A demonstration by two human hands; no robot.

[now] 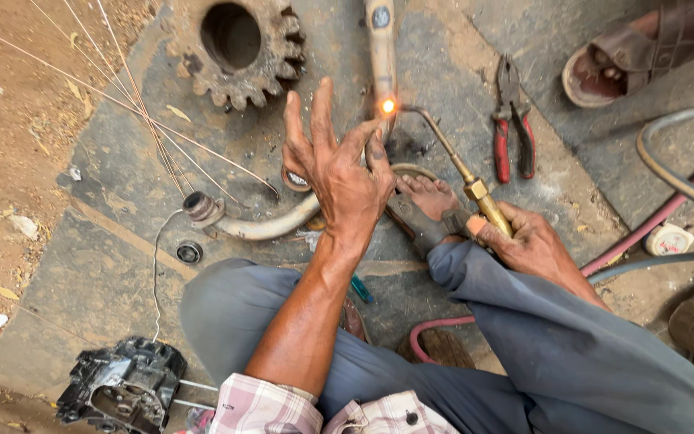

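The curved metal pipe is lying at frame centre on the floor slab, being heated. The right hand is clamped on the brass torch; the left hand is hovering with fingers spread beside the flame. Judged next: steady filler feed is needed

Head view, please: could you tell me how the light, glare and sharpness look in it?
Head view: flat, even daylight with soft shadows; the only glare is the small orange flame at the torch tip, blown out to a bright dot; left hand, right hand and pliers are sharp; edges bow slightly.
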